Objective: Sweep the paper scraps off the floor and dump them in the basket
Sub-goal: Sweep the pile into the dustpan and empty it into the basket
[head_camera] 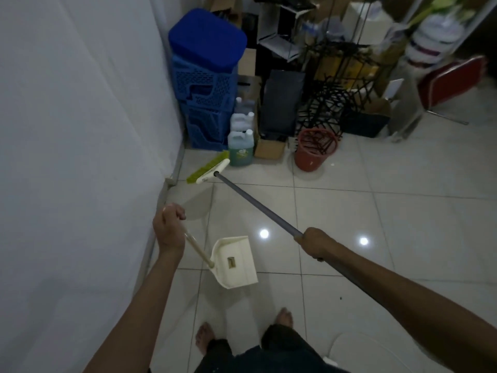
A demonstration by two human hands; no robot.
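Left hand [169, 227] had its grip curled round the dustpan [236, 261] handle, right hand [313, 242] gripping the broom [255, 205], its head out at 11 o'clock by the wall [80, 130]. Red basket [314, 150] sat at 1 o'clock.

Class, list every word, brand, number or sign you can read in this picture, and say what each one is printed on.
No text here is legible.
Green jug: it has a label, too blurred to read.
Dustpan: it carries a small dark sticker, too small to read.
Boxes and bottles at the back: blurred, nothing readable.
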